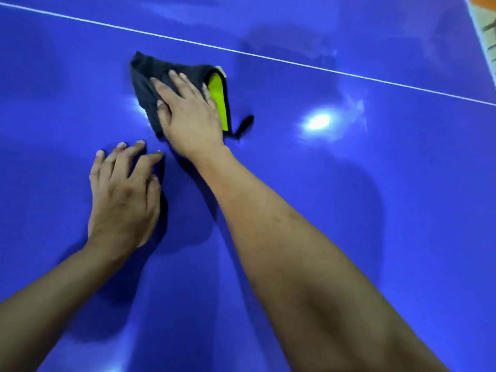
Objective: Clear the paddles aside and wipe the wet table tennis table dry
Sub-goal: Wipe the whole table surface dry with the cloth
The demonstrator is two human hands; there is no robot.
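Note:
The blue table tennis table (349, 183) fills the view, glossy with reflections. A dark cloth (150, 84) with a yellow-green inner side lies folded on it, a short loop hanging off its near right corner. My right hand (188, 114) lies flat on the cloth with straight fingers, pressing it to the surface. My left hand (123, 189) rests on the bare table just near-left of the cloth, fingers spread and bent, fingertips touching the blue top. Wet smears (290, 47) show beyond the cloth, around the white line. No paddles are in view.
A thin white line (295, 65) runs across the table from upper left to right. The table's edge and a strip of pale floor (485, 28) show at the top right corner. A bright lamp reflection (318, 122) sits right of the cloth.

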